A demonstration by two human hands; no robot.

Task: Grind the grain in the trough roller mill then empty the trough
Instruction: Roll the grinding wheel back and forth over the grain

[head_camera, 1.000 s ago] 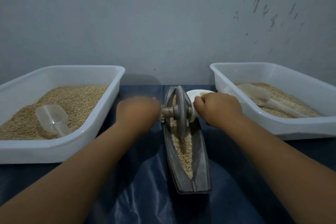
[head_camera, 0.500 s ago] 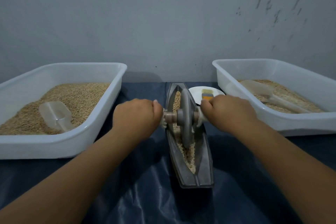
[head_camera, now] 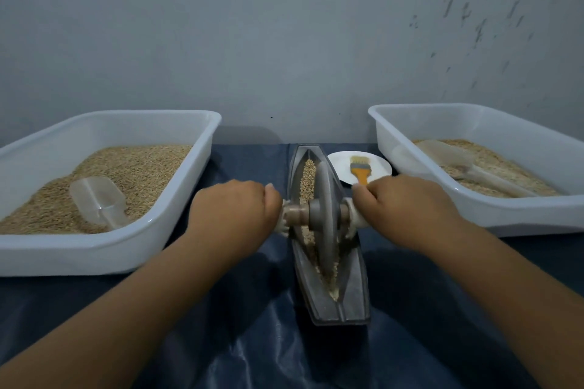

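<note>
The long grey boat-shaped trough (head_camera: 331,262) lies lengthwise on the dark blue sheet-covered surface (head_camera: 252,341), between the two white plastic tubs. The grey disc-shaped roller wheel (head_camera: 325,218) stands upright in its groove on a bed of pale tan grain (head_camera: 308,180). The left hand (head_camera: 234,211) is curled round the axle handle on its side, and the right hand (head_camera: 407,208) is wrapped round the pale handle on the other — both fists closed tight on the axle ends.

By the look of it, the wheel is stiff and fairly heavy, so it should roll under steady downward pressure. The handles are the natural hold, one hand each side to keep the disc upright. The grain is loose and will spill easily. To empty the trough, it likely wants lifting by its narrow ends or flat rims — tilted slowly.

Whole kernels show at the far end and finer, paler meal at the near end, so grinding seems partway done.
</note>
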